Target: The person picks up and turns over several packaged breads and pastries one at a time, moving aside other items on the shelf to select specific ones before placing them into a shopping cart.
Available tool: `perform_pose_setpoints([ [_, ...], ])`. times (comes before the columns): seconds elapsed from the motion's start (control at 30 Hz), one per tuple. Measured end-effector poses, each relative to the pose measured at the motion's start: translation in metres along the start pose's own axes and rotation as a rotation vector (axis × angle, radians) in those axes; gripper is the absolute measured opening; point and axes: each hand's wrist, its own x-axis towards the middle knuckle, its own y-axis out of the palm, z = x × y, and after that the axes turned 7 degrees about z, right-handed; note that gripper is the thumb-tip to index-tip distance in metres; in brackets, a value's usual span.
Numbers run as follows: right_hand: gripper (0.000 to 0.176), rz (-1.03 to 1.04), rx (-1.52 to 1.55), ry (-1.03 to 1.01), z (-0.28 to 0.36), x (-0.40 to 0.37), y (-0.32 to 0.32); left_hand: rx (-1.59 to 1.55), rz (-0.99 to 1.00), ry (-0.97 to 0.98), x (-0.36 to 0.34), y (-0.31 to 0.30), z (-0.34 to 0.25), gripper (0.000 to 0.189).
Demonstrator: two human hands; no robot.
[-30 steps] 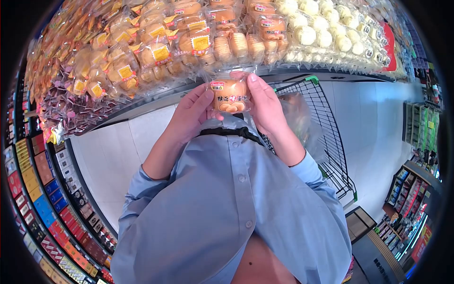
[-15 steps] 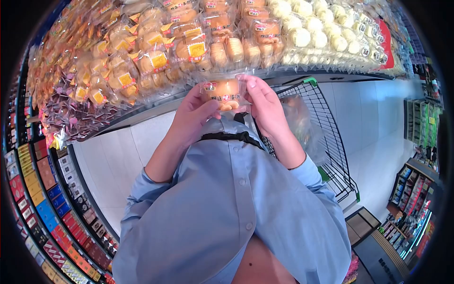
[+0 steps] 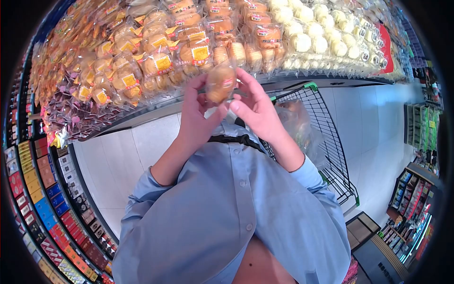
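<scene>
Between my two hands, just in front of the display edge, is a clear-wrapped pack of brown cakes (image 3: 220, 84), tilted and slightly blurred. My left hand (image 3: 199, 110) has its fingers and thumb round the pack's left and lower side. At the pack's right side, my right hand (image 3: 255, 106) has its fingertips and thumb curled against the wrapper. Beyond the hands lie rows of similar wrapped cakes (image 3: 268, 35) and round buns with yellow labels (image 3: 162, 61).
Pale round buns (image 3: 301, 42) fill the right part of the display. A black wire shopping cart (image 3: 326, 128) holding a plastic bag (image 3: 300, 125) stands right of my body. Shelves of colourful boxes (image 3: 47, 208) are at left, more shelving (image 3: 410, 189) at right.
The pack has turned from lying flat with its label facing up to a tilted, more upright position. My hands have come closer together around it, the right one moving lower.
</scene>
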Motion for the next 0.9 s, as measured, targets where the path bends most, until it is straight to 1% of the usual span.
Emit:
perform_pose_setpoints([
  [0.07, 0.073, 0.015, 0.070, 0.004, 0.002, 0.001, 0.003, 0.126, 0.177, 0.040, -0.004, -0.004, -0.006, 0.049],
  [0.1, 0.068, 0.016, 0.017, 0.016, 0.011, 0.003, 0.000, 0.189, 0.264, 0.061, -0.005, -0.008, -0.008, 0.049],
  [0.2, 0.058, 0.035, 0.607, 0.159, 0.017, 0.009, -0.010, 0.431, 0.254, 0.193, -0.002, -0.021, -0.002, 0.049],
  [0.23, 0.053, 0.030, 0.653, 0.189, 0.013, 0.008, -0.014, 0.351, 0.209, 0.105, -0.001, -0.021, -0.001, 0.049],
  [0.3, 0.054, 0.057, 0.731, 0.200, 0.015, 0.005, -0.012, 0.190, 0.117, -0.069, -0.001, -0.021, 0.002, 0.050],
  [0.33, 0.055, 0.071, 0.770, 0.206, 0.016, 0.003, -0.012, 0.052, 0.158, -0.130, -0.002, -0.020, 0.003, 0.049],
  [0.4, 0.054, 0.053, 0.730, 0.230, 0.012, 0.004, -0.008, -0.225, 0.238, -0.249, -0.003, -0.019, 0.004, 0.048],
  [0.5, 0.054, 0.080, 0.628, 0.231, 0.006, 0.004, -0.008, -0.266, 0.339, -0.245, 0.000, -0.014, -0.001, 0.048],
  [0.63, 0.053, 0.078, 0.540, 0.252, 0.009, 0.003, -0.008, -0.250, 0.277, -0.240, -0.002, -0.015, 0.006, 0.041],
  [0.7, 0.052, 0.043, 0.474, 0.266, 0.004, 0.004, -0.010, -0.234, 0.224, -0.205, -0.003, -0.016, 0.009, 0.035],
  [0.73, 0.052, 0.027, 0.441, 0.271, 0.001, 0.005, -0.011, -0.237, 0.157, -0.240, -0.002, -0.016, 0.005, 0.035],
  [0.8, 0.054, -0.056, 0.191, 0.243, -0.005, 0.005, -0.011, -0.243, 0.023, -0.312, -0.001, -0.013, -0.004, 0.035],
  [0.83, 0.056, -0.098, 0.066, 0.229, -0.005, 0.005, -0.010, -0.123, 0.004, -0.237, 0.000, -0.014, 0.000, 0.038],
  [0.9, 0.061, -0.112, 0.085, 0.193, -0.001, 0.003, -0.005, 0.117, -0.037, -0.089, 0.001, -0.014, 0.009, 0.044],
])
